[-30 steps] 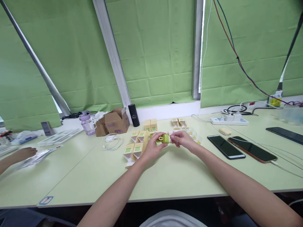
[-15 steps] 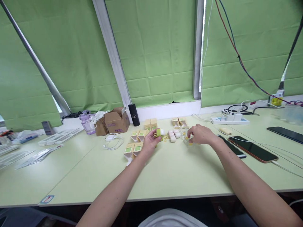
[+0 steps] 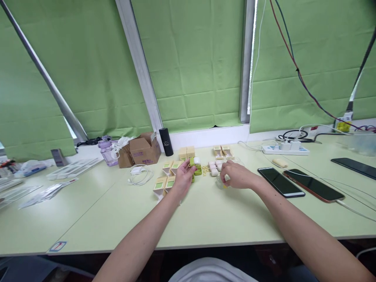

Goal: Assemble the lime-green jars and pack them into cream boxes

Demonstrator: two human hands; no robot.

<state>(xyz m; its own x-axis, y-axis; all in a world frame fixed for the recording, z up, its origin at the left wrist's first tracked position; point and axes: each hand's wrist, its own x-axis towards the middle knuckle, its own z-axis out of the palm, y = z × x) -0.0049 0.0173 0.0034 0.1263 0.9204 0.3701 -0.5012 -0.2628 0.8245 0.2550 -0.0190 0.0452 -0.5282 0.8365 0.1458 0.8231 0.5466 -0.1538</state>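
Note:
My left hand is closed on a small green case with a white piece in it, held just above the table. My right hand rests on the table to the right, fingers curled over a clear plastic tray with yellow bits. Between the hands lie a few small white pieces. Several small cream-and-green boxes stand left of my left hand.
Brown cardboard boxes, a black cylinder and a purple bottle stand at the back. Two phones lie to the right, a power strip with cables behind them. Plastic packets lie far left.
My hands, together at the green case a second ago, have parted. The right hand reached to the clear tray and drew it left. A person's hand at far left has gone.

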